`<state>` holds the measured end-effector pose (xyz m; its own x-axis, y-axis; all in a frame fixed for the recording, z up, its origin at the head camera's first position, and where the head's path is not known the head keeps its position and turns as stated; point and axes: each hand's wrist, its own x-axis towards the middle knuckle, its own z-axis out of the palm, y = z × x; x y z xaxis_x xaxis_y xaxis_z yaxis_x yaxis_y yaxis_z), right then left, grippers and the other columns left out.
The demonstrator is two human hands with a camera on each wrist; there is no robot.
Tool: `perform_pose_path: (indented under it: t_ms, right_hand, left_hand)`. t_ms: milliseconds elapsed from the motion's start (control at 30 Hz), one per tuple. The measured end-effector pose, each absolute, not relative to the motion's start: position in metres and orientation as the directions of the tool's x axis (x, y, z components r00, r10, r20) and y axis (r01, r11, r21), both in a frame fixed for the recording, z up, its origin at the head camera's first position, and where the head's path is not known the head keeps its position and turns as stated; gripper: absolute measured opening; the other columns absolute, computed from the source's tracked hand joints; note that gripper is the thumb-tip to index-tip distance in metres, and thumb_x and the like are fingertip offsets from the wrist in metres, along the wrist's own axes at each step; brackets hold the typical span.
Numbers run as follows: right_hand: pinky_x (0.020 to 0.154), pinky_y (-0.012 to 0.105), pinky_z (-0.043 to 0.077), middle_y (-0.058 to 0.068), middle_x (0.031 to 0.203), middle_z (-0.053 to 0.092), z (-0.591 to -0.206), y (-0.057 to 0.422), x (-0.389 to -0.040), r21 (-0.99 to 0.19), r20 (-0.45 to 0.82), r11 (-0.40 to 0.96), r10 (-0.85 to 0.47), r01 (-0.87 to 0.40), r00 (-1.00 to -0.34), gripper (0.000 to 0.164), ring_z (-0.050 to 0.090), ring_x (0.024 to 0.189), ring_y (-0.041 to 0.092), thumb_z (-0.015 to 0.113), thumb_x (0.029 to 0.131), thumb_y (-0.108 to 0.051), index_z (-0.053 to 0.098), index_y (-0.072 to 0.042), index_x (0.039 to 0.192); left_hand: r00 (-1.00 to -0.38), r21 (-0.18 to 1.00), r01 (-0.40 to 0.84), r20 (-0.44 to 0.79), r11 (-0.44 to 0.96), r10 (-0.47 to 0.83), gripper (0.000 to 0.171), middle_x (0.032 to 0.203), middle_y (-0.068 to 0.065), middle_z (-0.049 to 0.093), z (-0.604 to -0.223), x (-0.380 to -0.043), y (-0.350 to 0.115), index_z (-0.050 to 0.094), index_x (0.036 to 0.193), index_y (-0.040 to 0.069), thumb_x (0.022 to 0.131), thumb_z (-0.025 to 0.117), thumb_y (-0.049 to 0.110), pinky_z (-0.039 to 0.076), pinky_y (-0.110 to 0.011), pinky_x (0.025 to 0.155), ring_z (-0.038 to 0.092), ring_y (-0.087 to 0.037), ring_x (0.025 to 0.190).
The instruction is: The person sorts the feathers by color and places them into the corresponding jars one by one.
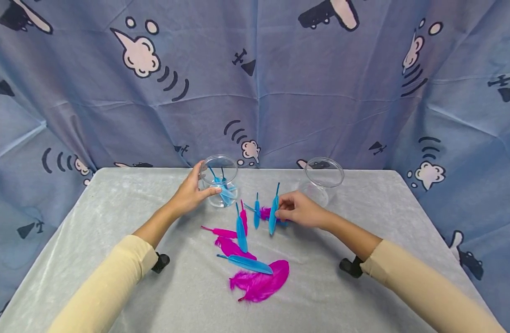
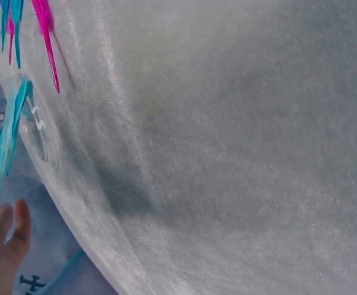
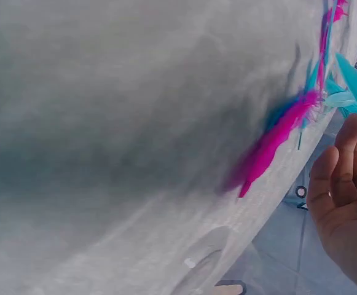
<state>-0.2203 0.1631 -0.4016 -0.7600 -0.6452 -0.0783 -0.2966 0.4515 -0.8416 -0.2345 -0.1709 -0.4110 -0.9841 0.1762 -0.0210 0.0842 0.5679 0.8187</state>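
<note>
At the table's back, my left hand [image 1: 192, 189] holds a clear plastic jar [image 1: 217, 162] by its side, thumb across the front. Several blue feathers [image 1: 227, 192] stand inside this jar, quills up; the left wrist view shows the feathers [image 2: 9, 126] through its wall. My right hand [image 1: 301, 210] pinches a blue feather [image 1: 273, 215], upright with its quill on top. In the right wrist view the feather [image 3: 353, 83] rises from the fingertips of the right hand [image 3: 347, 203]. Beneath that hand lie a magenta feather [image 1: 264, 212] and more blue.
A second clear jar [image 1: 323, 178] stands at the back right. Magenta feathers [image 1: 265, 282] and blue feathers [image 1: 251, 264] lie scattered down the middle of the grey cloth-covered table [image 1: 155, 296]. A blue patterned curtain [image 1: 301, 101] hangs behind the table.
</note>
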Motion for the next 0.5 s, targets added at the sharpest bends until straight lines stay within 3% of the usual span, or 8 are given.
perform_pose_path:
  t_ms: [267, 500]
  right_hand:
    - [0.069, 0.027, 0.053, 0.010, 0.073, 0.068, -0.391, 0.147, -0.229, -0.823, -0.033, 0.452, -0.644, -0.345, -0.764, 0.007, 0.063, 0.075, 0.038, 0.068, 0.091, -0.002, 0.070, 0.004, 0.088]
    - [0.077, 0.045, 0.057, 0.016, 0.082, 0.070, -0.380, 0.134, -0.238, -0.831, -0.026, 0.446, -0.630, -0.334, -0.776, 0.011, 0.066, 0.080, 0.037, 0.064, 0.094, -0.002, 0.070, 0.007, 0.096]
  left_hand:
    - [-0.983, 0.819, 0.098, -0.008, 0.566, 0.183, 0.101, 0.162, -0.021, 0.019, -0.411, -0.234, -0.171, 0.007, 0.159, 0.007, 0.090, 0.075, 0.037, 0.028, -0.058, 0.114, 0.030, -0.043, 0.143]
    - [-0.983, 0.818, 0.104, -0.002, 0.566, 0.183, 0.102, 0.161, -0.022, 0.020, -0.412, -0.234, -0.172, 0.007, 0.159, 0.006, 0.090, 0.075, 0.035, 0.027, -0.058, 0.114, 0.030, -0.044, 0.143]
